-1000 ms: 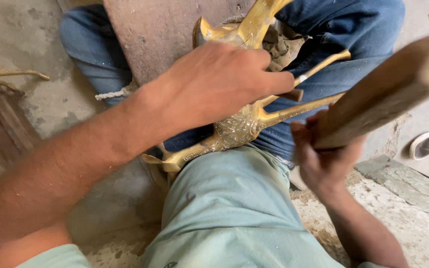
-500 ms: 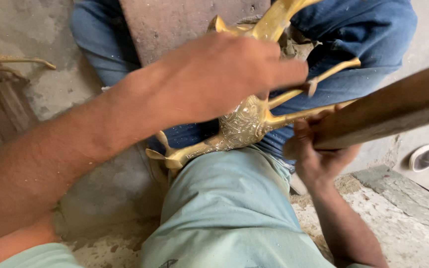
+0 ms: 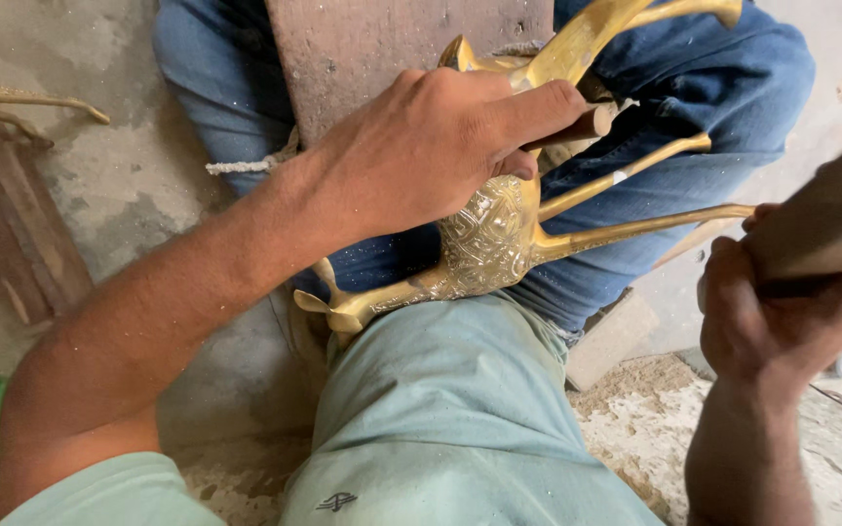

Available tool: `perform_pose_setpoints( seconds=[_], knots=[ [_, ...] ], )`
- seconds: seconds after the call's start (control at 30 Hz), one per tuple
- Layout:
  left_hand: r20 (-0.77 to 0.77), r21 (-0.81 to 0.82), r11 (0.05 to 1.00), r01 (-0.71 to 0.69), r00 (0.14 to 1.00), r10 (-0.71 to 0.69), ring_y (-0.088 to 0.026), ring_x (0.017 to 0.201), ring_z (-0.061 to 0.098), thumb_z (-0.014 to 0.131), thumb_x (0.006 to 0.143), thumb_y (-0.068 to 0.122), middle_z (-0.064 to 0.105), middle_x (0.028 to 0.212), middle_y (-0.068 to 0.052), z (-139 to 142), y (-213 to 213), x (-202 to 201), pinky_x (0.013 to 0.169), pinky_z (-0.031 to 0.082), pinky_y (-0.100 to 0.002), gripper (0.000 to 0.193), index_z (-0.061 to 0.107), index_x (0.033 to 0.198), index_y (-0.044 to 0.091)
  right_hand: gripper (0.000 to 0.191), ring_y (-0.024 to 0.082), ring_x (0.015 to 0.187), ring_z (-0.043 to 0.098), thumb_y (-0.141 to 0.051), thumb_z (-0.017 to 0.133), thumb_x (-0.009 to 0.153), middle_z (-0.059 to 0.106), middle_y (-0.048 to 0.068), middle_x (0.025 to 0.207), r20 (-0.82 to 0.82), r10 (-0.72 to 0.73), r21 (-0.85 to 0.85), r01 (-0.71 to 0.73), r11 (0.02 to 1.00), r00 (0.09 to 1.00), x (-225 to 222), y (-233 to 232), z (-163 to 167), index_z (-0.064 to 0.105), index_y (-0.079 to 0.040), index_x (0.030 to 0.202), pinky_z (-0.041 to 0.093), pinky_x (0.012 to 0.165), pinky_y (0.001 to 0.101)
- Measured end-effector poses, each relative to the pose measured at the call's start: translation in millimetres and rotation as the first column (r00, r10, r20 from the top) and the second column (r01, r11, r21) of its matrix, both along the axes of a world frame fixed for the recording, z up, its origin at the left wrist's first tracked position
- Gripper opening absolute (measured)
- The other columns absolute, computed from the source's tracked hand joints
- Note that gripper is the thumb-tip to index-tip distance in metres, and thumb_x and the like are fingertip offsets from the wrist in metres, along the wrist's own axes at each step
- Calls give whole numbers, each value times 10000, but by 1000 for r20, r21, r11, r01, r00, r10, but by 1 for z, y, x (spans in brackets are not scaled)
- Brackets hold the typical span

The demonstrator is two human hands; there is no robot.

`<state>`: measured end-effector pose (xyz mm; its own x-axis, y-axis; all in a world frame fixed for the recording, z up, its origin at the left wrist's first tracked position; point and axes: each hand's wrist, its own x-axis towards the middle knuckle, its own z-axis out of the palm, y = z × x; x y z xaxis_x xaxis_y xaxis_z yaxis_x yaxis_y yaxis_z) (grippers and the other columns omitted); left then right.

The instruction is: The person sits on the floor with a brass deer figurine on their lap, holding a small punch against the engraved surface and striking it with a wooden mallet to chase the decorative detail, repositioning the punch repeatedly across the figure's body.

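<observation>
Brass animal figurine (image 3: 487, 244) is laid across the lap, engraved body resting between the light green trouser knee (image 3: 440, 409) and the blue jeans (image 3: 635, 185); its thin legs (image 3: 635, 226) are pointed right, toward the right hand, and its head end (image 3: 338, 310) is stuck out lower left over the concrete floor (image 3: 119, 185). Left hand (image 3: 431, 146) is pressed down on top of the body, fingers closed around a short dark rod-like tool (image 3: 577, 127) whose tip is seen just past the fingertips; the contact point under the palm is hidden. Right hand (image 3: 782, 312) is clamped around the handle of a wooden mallet (image 3: 830, 219), raised off to the right, apart from the figurine, with the leg tips near it. A wooden board (image 3: 392, 49) is seen between the thighs at the top. Open room is limited: legs on both sides, a stone block (image 3: 611, 339) just below the right thigh, wood pieces (image 3: 12, 214) at the left edge. Freest space is lower right over the sandy floor (image 3: 635, 429).
</observation>
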<state>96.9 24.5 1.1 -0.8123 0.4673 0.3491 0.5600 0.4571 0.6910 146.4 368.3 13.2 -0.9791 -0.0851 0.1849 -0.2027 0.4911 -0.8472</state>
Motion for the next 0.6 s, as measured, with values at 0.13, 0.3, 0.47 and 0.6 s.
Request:
perform_pose_setpoints(
  seconds=[0.13,0.3,0.47,0.6],
  knots=[
    [-48,52,999,-2,999,5,-324,803,723,683,984,13,703,881,-62,0,-2,8,665,581,-410,349,547,1275,152,416,282,1178,705,157,611,1000,637,207,1291,-179,229,640,-63,765,957,-18,-17,35,472,61,1381,606,1007,317],
    [-3,165,957,-238,970,242,-294,880,719,753,1064,192,668,1040,-96,-12,2,35,740,587,-393,306,570,1307,152,524,317,1091,699,212,653,916,630,237,1225,-113,431,852,-136,505,895,-36,-61,102,528,66,1403,606,938,352],
    [78,276,876,-396,917,391,-284,875,719,752,1046,168,673,1041,-114,-32,12,53,733,574,-388,295,601,1294,112,572,348,930,680,164,730,809,622,252,1080,-9,470,832,-254,494,883,-49,-107,143,541,108,1345,561,769,404],
    [113,276,832,-482,876,469,-323,909,708,733,998,82,665,1030,-135,-38,12,60,762,572,-410,290,597,1253,78,520,322,909,691,116,754,787,653,213,1042,28,492,917,-218,333,870,-48,-118,155,605,59,1282,566,757,390]
  ],
)
